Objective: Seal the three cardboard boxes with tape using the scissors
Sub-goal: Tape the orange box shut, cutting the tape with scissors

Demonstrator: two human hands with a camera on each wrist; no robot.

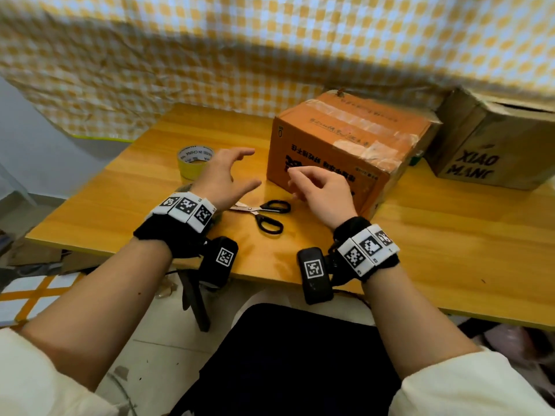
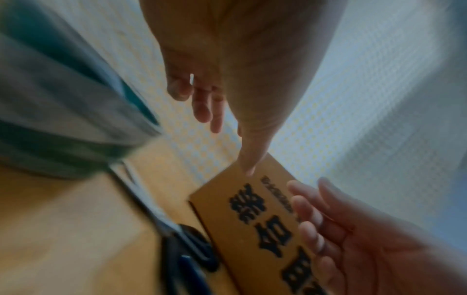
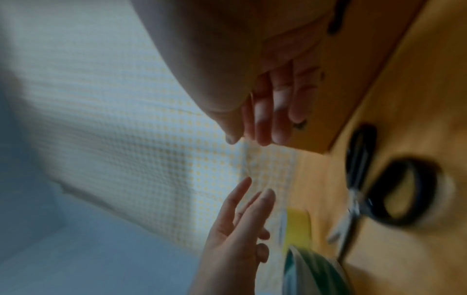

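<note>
Orange cardboard box [image 1: 345, 151] sits on the worktop [image 1: 120, 205], its top already taped. Just beside it lie tape roll [image 1: 195, 162] and scissors [image 1: 264, 213]. Both hands, left hand [image 1: 225, 175] and right hand [image 1: 321, 190], hover empty, fingers loosely spread. Best next: push this box aside with flat palms.

The box [image 1: 345, 151] is orange with black print; the second box [image 1: 492, 145] is dull brown with black lettering. The tape roll [image 1: 195, 163] is yellow, the scissors [image 1: 267, 214] black-handled, the worktop [image 1: 150, 187] honey-coloured wood, the curtain [image 1: 210, 55] yellow-and-white checked.

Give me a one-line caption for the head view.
Empty hands hover over scissors before a taped orange box.
</note>
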